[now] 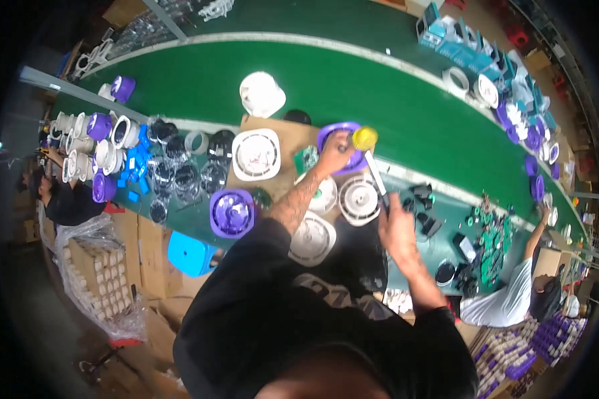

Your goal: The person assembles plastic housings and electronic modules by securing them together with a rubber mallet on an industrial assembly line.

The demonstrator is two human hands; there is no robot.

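My right hand [398, 226] is closed round the dark grip of a mallet [375, 171] with a pale shaft and a round yellow head. The mallet's head is over the right rim of a purple round plastic housing [326, 136]. My left hand [336, 154] reaches over the same housing with its fingers curled together; what they hold, if anything, is hidden. Near my hands lie a white round grille-like part [359, 198], another white part [323, 194] partly under my left forearm, and a green piece [306, 159]. A white square-rimmed housing [256, 154] sits to the left.
A cardboard sheet [283, 130] lies under the parts. Beyond it runs a green conveyor belt [353, 73] with a white housing [261, 94]. Clear-wrapped black parts [180, 169] crowd the left; green circuit boards [496, 246] pile up rightward. Co-workers sit at both sides.
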